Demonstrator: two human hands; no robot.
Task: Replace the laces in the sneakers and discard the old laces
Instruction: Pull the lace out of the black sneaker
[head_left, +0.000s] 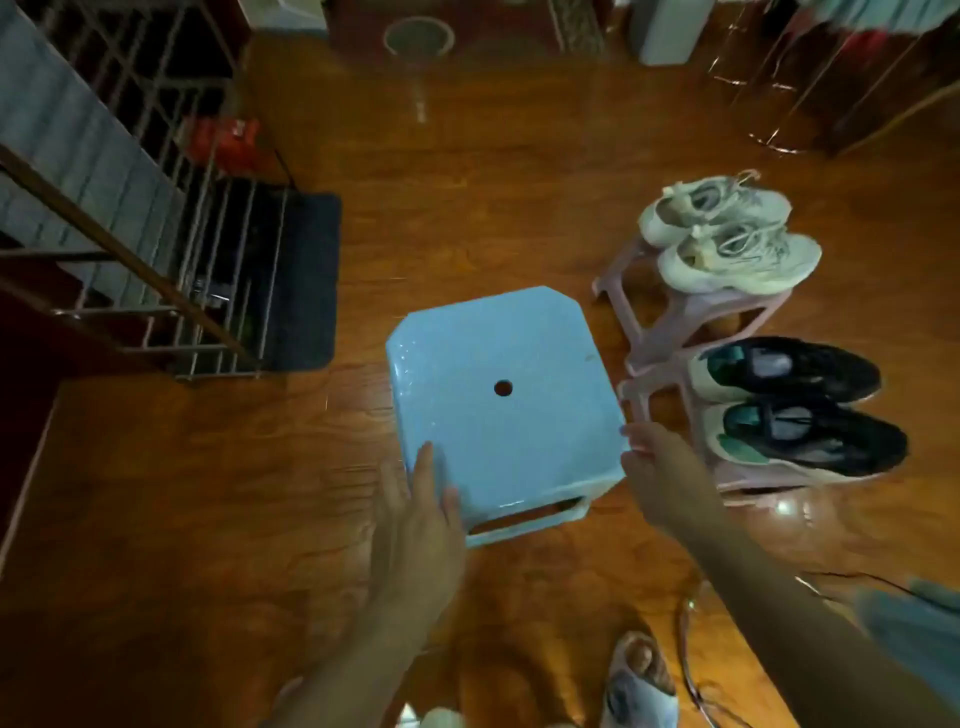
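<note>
A light blue plastic stool (498, 415) with a round hole in its seat stands on the wooden floor in the middle. My left hand (421, 509) lies with straight fingers against its near left corner. My right hand (660, 473) touches its near right corner, fingers loosely bent. To the right, a pair of white sneakers (727, 234) with laces sits on a pink stool (691, 317). A pair of black sneakers (795, 410) with white and teal parts sits on a second pink stool (727, 483) nearer to me. No loose laces are visible.
A metal shoe rack (218, 270) and a dark mat (306, 280) lie at the left beside a stair railing. A red bag (223, 140) sits behind the rack. My slippered foot (639, 680) and a thin cord (691, 649) are at the bottom.
</note>
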